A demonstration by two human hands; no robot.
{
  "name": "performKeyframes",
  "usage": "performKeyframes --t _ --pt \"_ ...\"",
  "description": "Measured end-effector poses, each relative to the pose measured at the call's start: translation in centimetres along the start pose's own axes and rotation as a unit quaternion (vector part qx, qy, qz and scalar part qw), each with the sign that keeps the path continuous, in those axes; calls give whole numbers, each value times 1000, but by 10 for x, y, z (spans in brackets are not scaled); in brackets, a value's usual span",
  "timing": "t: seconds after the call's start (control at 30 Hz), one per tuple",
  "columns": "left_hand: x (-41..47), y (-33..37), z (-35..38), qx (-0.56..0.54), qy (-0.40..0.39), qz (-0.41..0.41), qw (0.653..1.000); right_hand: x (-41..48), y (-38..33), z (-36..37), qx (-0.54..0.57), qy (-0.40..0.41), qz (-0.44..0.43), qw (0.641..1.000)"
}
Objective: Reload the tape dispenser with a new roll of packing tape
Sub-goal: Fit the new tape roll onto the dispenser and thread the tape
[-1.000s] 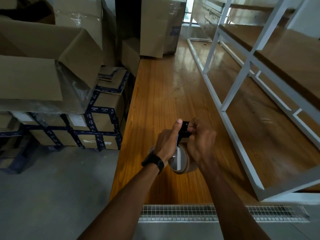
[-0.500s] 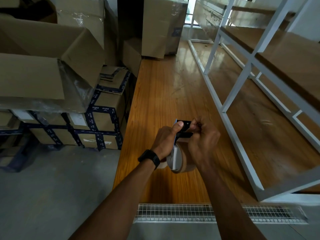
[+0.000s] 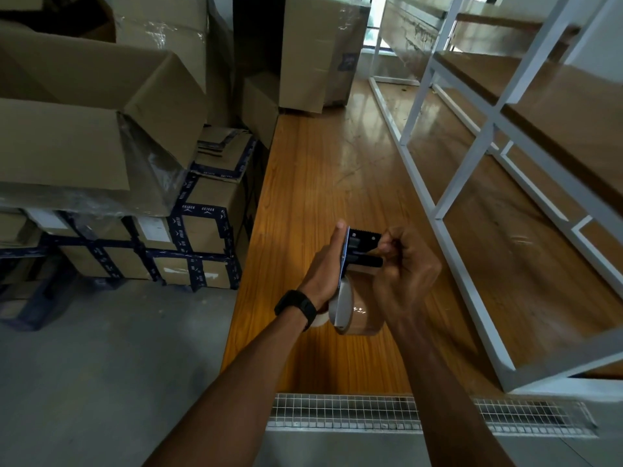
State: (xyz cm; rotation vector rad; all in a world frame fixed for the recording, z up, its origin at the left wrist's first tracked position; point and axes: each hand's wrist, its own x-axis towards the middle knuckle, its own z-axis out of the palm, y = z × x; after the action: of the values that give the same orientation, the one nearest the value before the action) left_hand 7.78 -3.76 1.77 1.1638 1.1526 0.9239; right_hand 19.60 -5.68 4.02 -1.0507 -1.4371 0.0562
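I hold a tape dispenser (image 3: 361,251) in the air above a wooden table (image 3: 323,170). It has a black toothed head and a thin blue side plate. A roll of brown packing tape (image 3: 354,310) sits in its lower part. My left hand (image 3: 328,264) grips the dispenser from the left, thumb up along the plate. My right hand (image 3: 404,267) is curled at the head's right side, fingertips pinching there; what they pinch is hidden.
Stacked cardboard boxes (image 3: 188,230) with dark blue tape stand on the floor to the left. A white metal shelf frame (image 3: 438,183) with wooden boards runs along the right. A wire grille (image 3: 371,412) lies at the table's near end. Tall boxes (image 3: 320,52) stand at the far end.
Both hands have shifted the dispenser slightly. The head's toothed blade and blue side plate now show more plainly. My right fingers stay curled at the head.
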Motion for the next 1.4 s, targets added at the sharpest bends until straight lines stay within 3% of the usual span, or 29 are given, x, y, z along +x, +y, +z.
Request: performKeyframes --t 0.1,0.27,0.33,0.4,0.53,0.8,1.03,1.4 --pt "0 2 0 1 17 4 1000 -1 5 -2 16 -7 19 1000" --pt "6 -2 -8 -3 53 28 998 4 12 -21 135 -155 81 975" --pt "8 -4 -9 2 58 30 998 7 12 -27 33 -215 38 975" --pt "10 -6 -8 18 60 18 998 10 13 -25 -90 -271 -68 956" --pt "15 -14 -7 30 67 6 997 15 14 -17 -192 -284 -194 919" --pt "18 -18 -13 47 86 -1 995 17 17 -9 -269 -376 -174 869" --pt "20 -22 -11 57 97 6 994 14 4 0 -341 -378 -176 843" --pt "24 -25 -16 54 92 32 994 14 -8 -3 -312 -363 -95 873"
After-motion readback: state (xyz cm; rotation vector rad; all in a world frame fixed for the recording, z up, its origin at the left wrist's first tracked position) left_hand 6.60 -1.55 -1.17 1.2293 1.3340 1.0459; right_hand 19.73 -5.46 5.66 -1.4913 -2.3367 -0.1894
